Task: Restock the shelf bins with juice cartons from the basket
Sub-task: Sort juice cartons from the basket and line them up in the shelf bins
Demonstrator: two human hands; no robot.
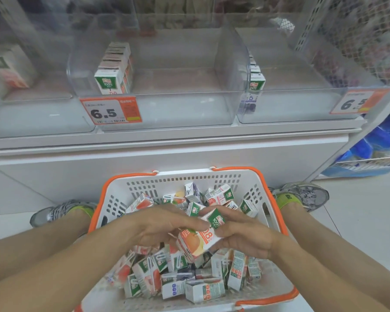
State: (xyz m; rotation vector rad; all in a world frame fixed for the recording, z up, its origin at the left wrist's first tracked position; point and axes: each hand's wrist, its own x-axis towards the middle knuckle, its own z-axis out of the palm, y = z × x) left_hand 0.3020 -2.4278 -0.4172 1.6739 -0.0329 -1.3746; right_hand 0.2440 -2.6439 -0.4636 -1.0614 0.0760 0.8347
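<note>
Seen from above, looking down over a white basket [252, 176] with orange handles, sitting on the floor between two feet in grey trainers [306, 194]. Filled with a loose heap of small juice cartons [203, 287], lying at all angles. Both forearms reaching in from the near edge and meeting over the middle of the basket. Left hand [158, 224] palm down, fingers curled over the near-left end of an orange-printed carton [196, 242]. Right hand [243, 235] gripping the same carton from the right, thumb and fingers wrapped round it, a second green-labelled carton [214, 218] pressed against those fingers at the far side. Held cartons raised just above the heap.

Farther off, a white shelf carrying clear plastic bins [180, 104]. In the middle bin, one row of upright cartons [115, 70] along its left wall. In the right bin, another row [256, 75] against its left wall. Orange price tags [110, 111] reading 6.5 on the bin fronts.
</note>
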